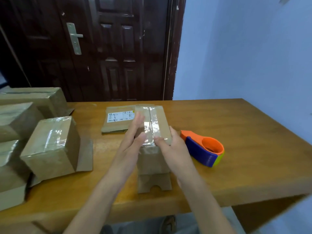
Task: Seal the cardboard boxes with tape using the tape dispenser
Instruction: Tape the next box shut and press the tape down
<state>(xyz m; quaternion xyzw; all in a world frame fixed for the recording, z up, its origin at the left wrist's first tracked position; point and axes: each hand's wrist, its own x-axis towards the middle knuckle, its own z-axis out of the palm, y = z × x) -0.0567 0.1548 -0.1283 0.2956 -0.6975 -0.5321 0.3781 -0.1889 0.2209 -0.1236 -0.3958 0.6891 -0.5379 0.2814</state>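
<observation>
Your left hand (135, 132) lies flat, fingers straight, along the left side of the taped seam on the box (152, 130) standing between your hands on the counter (236, 149). Your right hand (170, 142) grips the near right corner of that box, thumb on top by the tape edge, fingers curled round the side. The clear tape strip (149, 125) runs straight away from you down the box's long axis, and it looks already laid; you seem to be smoothing it down. An untaped flap with a notch (154, 183) hangs at the near foot of the box, below both wrists. The tape dispenser (203, 147), orange and blue, sits on the counter just beside your right hand, on its outer side, nose pointing toward the box; the right hand is clearly the nearer one for picking it up. Beyond your left fingertips lies a flattened labelled box (118, 120). Well to the left of your left hand stands a stack of taped boxes (50, 144).
</observation>
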